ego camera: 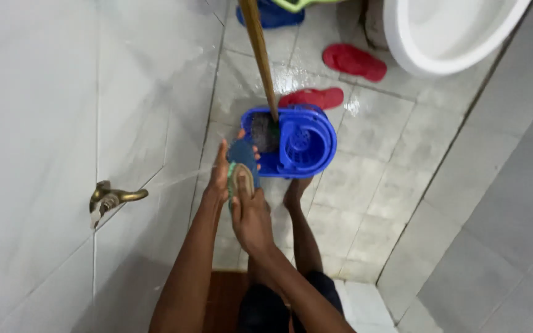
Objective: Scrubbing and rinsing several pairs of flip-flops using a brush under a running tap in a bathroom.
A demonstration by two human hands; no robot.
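Head view: left hand (220,176) grips a blue slipper (242,154) by its left edge, sole turned toward the camera, long axis running up-down in frame. Right hand (251,216) holds a green-edged scrub brush (242,180), fingers wrapped over it, pressed against the slipper's lower end. Both sit just above the near-left corner of the blue mop bucket (303,145), mop handle (260,55) rising from it. Brass tap (113,198) on the left wall sprays a thin stream toward the hands. Open tile floor (371,197) to the right; red slippers (334,80) beyond the bucket.
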